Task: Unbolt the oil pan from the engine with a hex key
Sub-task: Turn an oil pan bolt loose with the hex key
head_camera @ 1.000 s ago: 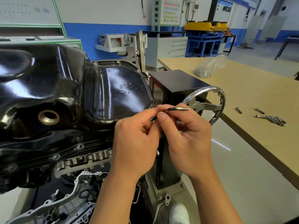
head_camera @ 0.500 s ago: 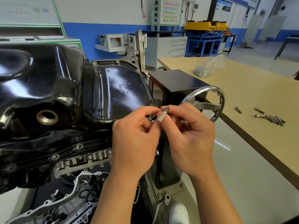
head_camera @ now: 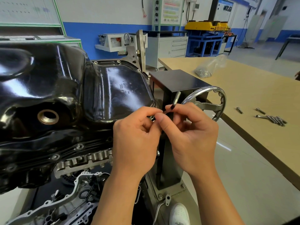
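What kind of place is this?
Probably an automotive training workshop: an engine with its oil pan facing up sits on a stand, loose bolts lie on a table, and a wall board and cabinet stand behind.

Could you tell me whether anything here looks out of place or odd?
Nothing alarming. The drain hole in the oil pan stands open, with no plug, and several bolts lie loose on the table.
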Tool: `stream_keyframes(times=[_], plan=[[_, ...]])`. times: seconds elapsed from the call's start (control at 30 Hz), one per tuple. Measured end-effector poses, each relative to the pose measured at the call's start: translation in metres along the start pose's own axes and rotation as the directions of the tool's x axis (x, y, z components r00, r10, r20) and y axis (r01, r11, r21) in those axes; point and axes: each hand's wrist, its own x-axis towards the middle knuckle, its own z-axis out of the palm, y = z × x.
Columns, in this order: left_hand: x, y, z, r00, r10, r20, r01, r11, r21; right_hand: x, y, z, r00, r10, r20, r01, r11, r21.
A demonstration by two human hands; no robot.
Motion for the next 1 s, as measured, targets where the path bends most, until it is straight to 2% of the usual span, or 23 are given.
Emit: stream_keyframes(times=[0.2,0.47,0.73,1.0], plan=[[0.0004,0.0007,0.0000,1.000,0.001,-0.015,-0.001,1.000,0.003,0.0003,0.0001,0.0003,0.999,-0.032,0.010,0.032,0.999,0.018],[0.0015,0.0043,-0.0035,0.996,0.038,0.075,-0.036,0.999,-0.029,-0.0012,-0.0011,-0.0009,0.994,-0.034,0.106,0.033,0.999,0.017],[0.0009,0.0028,0.0000,1.000,-0.012,0.005,0.012,1.000,-0.027,0.0006,-0.0003,-0.0003,1.000,-0.011,0.001,0.011,1.000,0.014],[0.0008,0.0051,-0.0015,1.000,0.007,0.001,-0.006,1.000,-0.021,-0.0002,0.0003,-0.0019,0.997,-0.047,0.062,0.045,0.999,0.029]])
